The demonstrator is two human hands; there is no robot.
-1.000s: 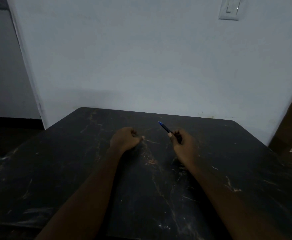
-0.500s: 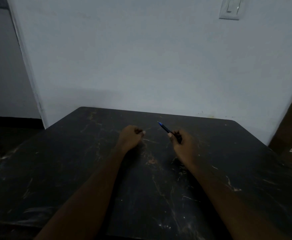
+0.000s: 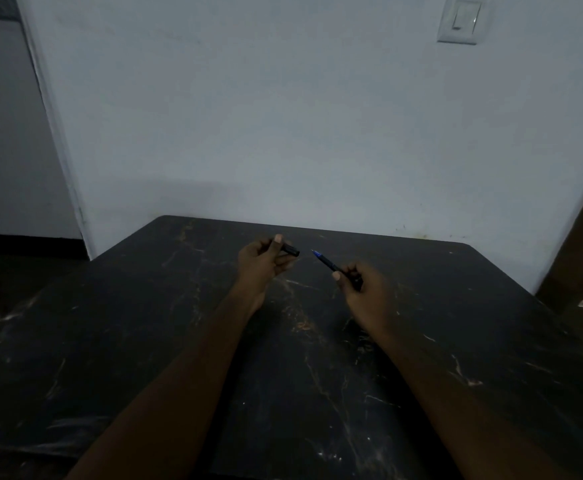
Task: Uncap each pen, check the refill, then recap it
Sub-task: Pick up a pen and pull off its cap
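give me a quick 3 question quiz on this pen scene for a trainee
1. True or false: the pen held in the right hand has its blue tip bare.
2. What does the left hand pinch? A) the cap B) a ruler C) nothing
3. Fill in: above the table, the cap and the pen tip are ____ (touching / apart).

Key: 1 true; 2 A; 3 apart
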